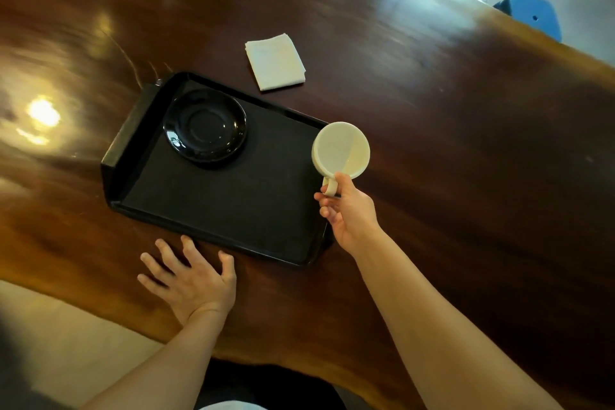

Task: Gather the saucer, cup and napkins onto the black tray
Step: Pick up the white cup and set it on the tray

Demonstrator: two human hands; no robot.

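Observation:
The black tray [233, 203] lies on the dark wooden table in the middle of the view. A black saucer [204, 126] sits in the tray's far left corner. My right hand [347, 210] grips the handle of a cream cup [341, 150], held in the air over the tray's right edge. A folded stack of white napkins [275, 60] lies on the table just beyond the tray. My left hand [189, 280] rests flat on the table with fingers spread, right in front of the tray's near edge.
The glossy wooden table [466, 143] stretches away on all sides, with its near edge curving at the bottom left. A blue chair [532, 15] stands past the far right edge.

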